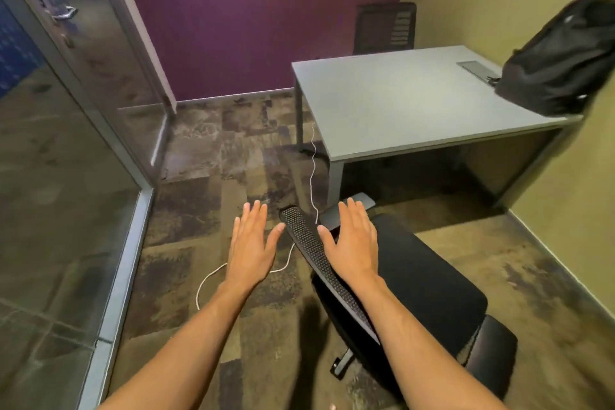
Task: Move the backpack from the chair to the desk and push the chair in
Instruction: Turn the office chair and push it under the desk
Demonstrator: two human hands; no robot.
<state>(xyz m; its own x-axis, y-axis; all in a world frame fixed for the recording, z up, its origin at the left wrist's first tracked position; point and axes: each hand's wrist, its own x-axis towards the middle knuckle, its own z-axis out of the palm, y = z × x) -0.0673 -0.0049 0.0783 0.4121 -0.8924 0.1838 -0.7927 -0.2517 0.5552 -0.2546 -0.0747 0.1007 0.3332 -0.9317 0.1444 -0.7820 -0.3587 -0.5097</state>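
A black backpack (562,60) stands on the far right corner of the grey desk (399,103), leaning toward the yellow wall. A black office chair (429,280) with a mesh backrest stands on the carpet in front of the desk, apart from it, its seat bare. My left hand (251,241) hovers flat with fingers spread, just left of the backrest's top edge. My right hand (352,236) is flat and spread over the backrest and the seat's near edge. Neither hand holds anything.
A second dark chair (386,27) stands behind the desk against the purple wall. A white cord (312,173) hangs from the desk and trails across the carpet. A glass partition with a door (76,83) runs along the left. A yellow wall closes the right side.
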